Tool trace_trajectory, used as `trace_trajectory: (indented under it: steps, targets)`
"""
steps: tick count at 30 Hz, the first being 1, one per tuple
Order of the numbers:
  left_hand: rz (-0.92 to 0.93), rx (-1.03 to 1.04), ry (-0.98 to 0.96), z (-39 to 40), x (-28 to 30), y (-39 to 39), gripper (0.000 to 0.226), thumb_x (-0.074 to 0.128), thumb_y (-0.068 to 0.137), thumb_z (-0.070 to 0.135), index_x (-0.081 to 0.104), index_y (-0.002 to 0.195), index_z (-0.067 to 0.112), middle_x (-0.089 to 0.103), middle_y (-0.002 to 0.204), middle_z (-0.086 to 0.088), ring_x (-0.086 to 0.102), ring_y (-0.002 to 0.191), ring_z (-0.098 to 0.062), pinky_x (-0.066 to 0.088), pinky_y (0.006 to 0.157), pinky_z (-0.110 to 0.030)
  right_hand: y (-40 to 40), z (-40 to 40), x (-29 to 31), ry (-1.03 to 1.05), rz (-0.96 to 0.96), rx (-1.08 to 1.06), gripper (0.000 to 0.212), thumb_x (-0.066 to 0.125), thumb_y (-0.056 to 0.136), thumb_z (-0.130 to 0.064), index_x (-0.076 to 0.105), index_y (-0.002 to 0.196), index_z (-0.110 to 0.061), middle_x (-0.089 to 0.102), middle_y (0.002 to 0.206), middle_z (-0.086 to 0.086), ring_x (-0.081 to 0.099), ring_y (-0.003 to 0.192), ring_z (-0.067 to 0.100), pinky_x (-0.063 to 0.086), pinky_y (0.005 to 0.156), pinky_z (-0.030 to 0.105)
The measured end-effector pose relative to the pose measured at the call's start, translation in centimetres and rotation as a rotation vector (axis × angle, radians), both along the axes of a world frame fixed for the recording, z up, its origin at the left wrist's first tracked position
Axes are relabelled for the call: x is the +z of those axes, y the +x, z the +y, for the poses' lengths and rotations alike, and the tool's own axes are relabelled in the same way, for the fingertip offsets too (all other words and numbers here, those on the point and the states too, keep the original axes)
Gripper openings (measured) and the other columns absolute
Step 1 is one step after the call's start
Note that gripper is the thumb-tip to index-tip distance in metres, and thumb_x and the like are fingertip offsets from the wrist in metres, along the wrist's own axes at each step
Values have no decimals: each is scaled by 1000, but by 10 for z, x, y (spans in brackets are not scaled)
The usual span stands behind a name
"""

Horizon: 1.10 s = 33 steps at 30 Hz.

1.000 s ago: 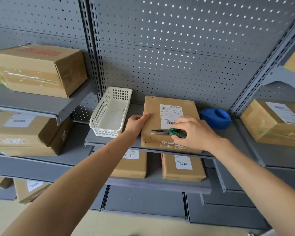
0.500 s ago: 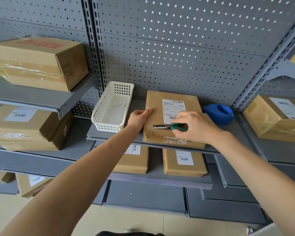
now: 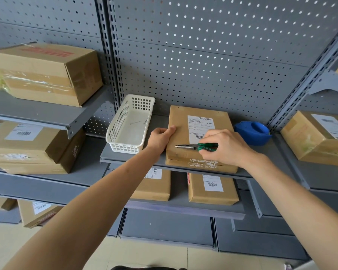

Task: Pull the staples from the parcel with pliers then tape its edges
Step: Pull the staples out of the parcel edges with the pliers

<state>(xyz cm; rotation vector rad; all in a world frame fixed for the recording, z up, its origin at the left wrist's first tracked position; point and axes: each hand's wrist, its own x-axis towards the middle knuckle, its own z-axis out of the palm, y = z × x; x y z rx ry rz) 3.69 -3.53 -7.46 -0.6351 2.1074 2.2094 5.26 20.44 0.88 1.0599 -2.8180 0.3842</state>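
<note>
The parcel (image 3: 198,137) lies flat on the grey shelf (image 3: 125,158), label up, its near edge just overhanging the shelf lip. A white basket (image 3: 131,124) stands just beside it on my left; a blue tape dispenser (image 3: 252,132) sits near its right side.

My left hand (image 3: 160,139) rests against the parcel's left edge, thumb laid on the top face, fingers down the side. It steadies the parcel and does not lift it. My right hand (image 3: 225,148) is curled round the green handles of the pliers (image 3: 195,146). The nose points left, low over the top face near the front-left corner. I cannot tell whether the tips are parted, nor whether they touch the card.

Judgement on handling: the parcel is a flat corrugated carton, probably light and fairly stiff, though the front seam looks split and scuffed with white tape residue, so that edge will likely flex and tear if pulled hard. The card face offers fair friction. Best hold is as now: palm braced on the left edge, pressing down and inward against the pull. Staples themselves are too small to make out. Two thin metal pieces lie in the basket.
</note>
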Motion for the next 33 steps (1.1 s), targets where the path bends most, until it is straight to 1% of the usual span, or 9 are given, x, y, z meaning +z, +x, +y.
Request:
trace_trajectory:
  steps: [4,7,11,15,20,23,28,30,33]
  targets:
    - [1,-1,4,0,-1,0,57,73,86,55,58,124,15,71,112,-6,70,98,-21,59,82,-33,-1,0,-1,-19,-14,7,23,69,87,-44,84,99,-29,70,93,-15,62,83,11,40,57,22]
    - [4,-4,8,-1,0,1,58,73,86,55,58,124,15,71,112,-6,71,98,-20,58,80,-31,-2,-1,-2,-31,-24,7,22,70,88,-43,84,98,-29,70,92,-15,62,83,11,38,57,22]
    - [6,-4,4,-1,0,1,56,73,86,55,59,122,15,71,111,-6,71,97,-20,59,81,-32,-2,-1,-1,-38,-33,-5,23,72,88,-42,85,100,-27,70,92,-14,62,84,11,43,59,24]
    - [5,-14,4,-1,1,3,56,73,86,55,58,123,15,71,111,-6,71,97,-20,59,84,-33,-2,-1,-1,-51,-50,-11,23,74,88,-41,84,103,-27,68,91,-16,61,83,10,40,60,22]
    - [6,-22,-13,-2,4,3,57,72,86,56,57,123,15,70,111,-6,70,97,-20,57,78,-30,-2,-1,2,-62,-67,-12,21,73,87,-42,84,99,-29,68,88,-17,61,82,9,46,63,29]
    - [-2,-27,-16,-2,3,3,57,72,86,56,57,123,16,71,111,-6,71,98,-21,59,83,-34,-1,-2,2,-69,-80,-22,24,74,86,-42,85,102,-27,69,89,-15,62,82,9,51,66,32]
    - [-6,-30,-11,-2,2,2,55,72,86,56,58,122,17,71,111,-6,72,98,-22,60,87,-37,-1,-1,3,-75,-109,-32,30,71,85,-46,84,105,-27,70,92,-16,63,87,10,55,71,37]
    - [-7,-27,-6,-2,1,2,55,73,86,56,58,122,16,72,110,-6,72,97,-22,60,87,-37,-2,-1,3,-85,-124,-35,36,70,84,-49,84,107,-25,70,93,-16,64,88,10,56,73,39]
    - [-4,-24,0,-2,1,2,54,73,86,55,58,121,16,72,110,-6,72,97,-23,60,85,-37,-4,0,1,-100,-129,-42,35,73,84,-47,84,109,-25,71,94,-16,65,89,9,57,75,39]
